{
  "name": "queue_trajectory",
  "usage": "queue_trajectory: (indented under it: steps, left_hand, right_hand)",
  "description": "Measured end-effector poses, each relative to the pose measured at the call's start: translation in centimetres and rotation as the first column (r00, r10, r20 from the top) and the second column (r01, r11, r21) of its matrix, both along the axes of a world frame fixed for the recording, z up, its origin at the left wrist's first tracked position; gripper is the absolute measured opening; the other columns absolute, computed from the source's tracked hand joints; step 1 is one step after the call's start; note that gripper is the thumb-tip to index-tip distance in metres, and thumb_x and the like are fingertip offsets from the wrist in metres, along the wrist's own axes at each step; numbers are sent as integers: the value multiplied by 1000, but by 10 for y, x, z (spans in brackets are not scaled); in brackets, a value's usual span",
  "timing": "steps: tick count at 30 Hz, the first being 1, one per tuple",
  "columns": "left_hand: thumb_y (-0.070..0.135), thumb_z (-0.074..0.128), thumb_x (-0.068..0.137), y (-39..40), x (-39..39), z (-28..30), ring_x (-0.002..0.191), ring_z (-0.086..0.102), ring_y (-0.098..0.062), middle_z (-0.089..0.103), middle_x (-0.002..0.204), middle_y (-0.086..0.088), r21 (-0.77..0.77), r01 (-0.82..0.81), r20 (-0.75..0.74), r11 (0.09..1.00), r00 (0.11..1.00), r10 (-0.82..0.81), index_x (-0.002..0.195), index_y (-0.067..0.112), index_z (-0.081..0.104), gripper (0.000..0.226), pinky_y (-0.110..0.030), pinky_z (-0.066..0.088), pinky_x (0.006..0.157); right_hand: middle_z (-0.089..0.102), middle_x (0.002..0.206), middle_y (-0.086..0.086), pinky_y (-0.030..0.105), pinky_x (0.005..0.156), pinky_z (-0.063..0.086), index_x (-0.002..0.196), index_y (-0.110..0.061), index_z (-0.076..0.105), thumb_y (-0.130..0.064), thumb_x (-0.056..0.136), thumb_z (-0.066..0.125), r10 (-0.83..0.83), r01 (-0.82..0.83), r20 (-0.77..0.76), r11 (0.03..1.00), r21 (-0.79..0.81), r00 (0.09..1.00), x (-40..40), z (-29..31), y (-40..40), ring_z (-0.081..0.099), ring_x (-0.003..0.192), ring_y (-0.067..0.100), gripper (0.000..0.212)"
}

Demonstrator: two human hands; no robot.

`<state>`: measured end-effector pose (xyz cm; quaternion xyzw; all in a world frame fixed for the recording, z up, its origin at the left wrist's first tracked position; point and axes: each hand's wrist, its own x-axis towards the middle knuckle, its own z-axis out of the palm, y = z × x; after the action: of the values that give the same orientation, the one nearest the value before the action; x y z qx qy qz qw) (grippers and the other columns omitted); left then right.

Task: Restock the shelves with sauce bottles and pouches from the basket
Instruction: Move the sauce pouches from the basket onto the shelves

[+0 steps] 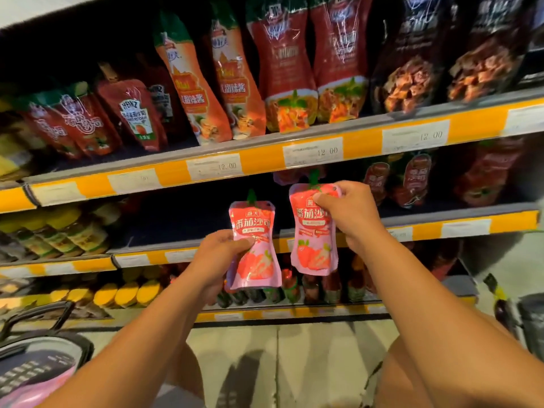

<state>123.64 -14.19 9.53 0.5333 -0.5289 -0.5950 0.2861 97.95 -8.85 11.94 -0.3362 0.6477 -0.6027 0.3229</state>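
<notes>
Two pink and red tomato sauce pouches with green caps are held up in front of the shelves. My left hand grips the left pouch around its middle. My right hand pinches the right pouch near its top, just below the upper shelf's edge. Behind both pouches, the middle shelf is dark and bare at its centre. The basket sits at the lower left, with pink pouches showing through its side.
The upper shelf carries red and orange sauce pouches and dark packs. The middle shelf has jars at the left and red pouches at the right. The bottom shelf holds yellow-lidded jars and bottles. A tiled floor lies below.
</notes>
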Motion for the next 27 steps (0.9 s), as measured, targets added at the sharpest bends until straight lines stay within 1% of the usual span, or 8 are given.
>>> queue_trajectory:
  steps: [3, 7, 11, 15, 19, 21, 24, 27]
  left_hand:
    - [10, 69, 97, -14, -16, 4, 89, 78, -33, 79, 100, -17, -16, -80, -26, 997, 997, 79, 109, 3, 71, 14, -43, 64, 75]
    - [7, 69, 96, -32, -34, 10, 64, 70, -27, 71, 85, -20, -21, -183, -56, 983, 982, 182, 99, 0, 67, 8, -28, 55, 48]
    - [-4, 66, 94, -49, -47, 13, 86, 70, -34, 72, 98, -24, -34, -205, -92, 978, 975, 201, 112, -9, 68, 18, -47, 59, 85]
    - [-9, 65, 90, -69, -55, 10, 79, 71, -34, 70, 100, -25, -13, -280, -76, 960, 957, 278, 105, -12, 67, 16, -48, 58, 74]
    - [-15, 66, 86, -83, -62, 5, 72, 76, -24, 78, 93, -13, -29, -279, -156, 960, 950, 271, 100, 0, 69, 21, -33, 59, 60]
    - [-13, 70, 85, -86, -66, 3, 83, 78, -22, 80, 102, -9, -32, -260, -202, 965, 947, 248, 102, 9, 71, 28, -36, 62, 69]
    - [-11, 72, 87, -86, -69, -3, 108, 72, -26, 74, 122, -10, -61, -228, -227, 972, 951, 209, 119, 11, 69, 39, -43, 57, 96]
    - [-11, 70, 88, -85, -69, -12, 120, 66, -30, 72, 128, -10, -100, -215, -214, 972, 958, 190, 133, 8, 63, 50, -47, 51, 107]
  right_hand:
    - [76, 75, -4, 19, 49, 52, 79, -18, 72, -12, 87, 79, -42, 45, 63, 998, -43, 997, -5, 9, -9, 73, 64, 6, 13]
    - [75, 80, -8, 19, 49, 52, 79, -23, 70, -3, 86, 72, -132, 142, 108, 987, -82, 985, -12, 18, -22, 72, 67, 4, 21]
    - [66, 86, -14, 22, 64, 52, 80, -27, 62, 2, 86, 63, -216, 231, 151, 969, -92, 965, -14, 19, -38, 62, 80, 4, 29]
    - [61, 84, -23, 8, 56, 42, 88, -28, 66, 1, 89, 62, -266, 294, 178, 944, -153, 947, -14, 15, -50, 54, 76, -8, 29]
    - [62, 110, -5, 5, 69, 44, 120, -12, 62, 8, 99, 52, -195, 211, 106, 963, -168, 975, -14, 12, -60, 57, 94, 4, 31]
    - [62, 123, 6, 5, 68, 46, 132, 2, 55, 11, 102, 43, -115, 118, 37, 987, -108, 993, -14, 8, -63, 62, 100, 0, 34]
    - [52, 147, 20, -2, 85, 38, 139, 8, 48, 12, 102, 42, -48, 34, -154, 995, -94, 987, -13, -2, -71, 51, 131, 20, 37]
    - [56, 144, 18, 0, 81, 40, 136, 4, 54, 6, 102, 48, -10, 12, -212, 1000, 8, 977, -8, -6, -76, 53, 129, 22, 35]
